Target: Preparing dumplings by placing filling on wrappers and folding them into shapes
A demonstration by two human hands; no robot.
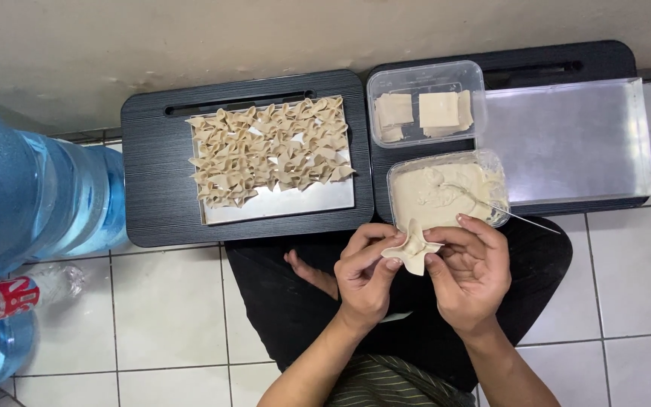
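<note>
My left hand (365, 273) and my right hand (473, 271) meet over my lap and together pinch a pale folded dumpling (414, 249), fingertips on its edges. Just beyond them stands a clear tub of creamy filling (444, 197) with a thin stick (502, 209) resting in it. A second clear tub (425, 103) holds square wrappers (438, 109). To the left, a metal tray (288, 203) carries several folded dumplings (269, 149) in rows.
Two low black lap tables (156, 188) stand side by side against the wall. An empty metal tray (574, 139) lies on the right one. Big blue water jugs (32, 188) and a small plastic bottle (16, 294) sit at left on the white tiled floor (167, 309).
</note>
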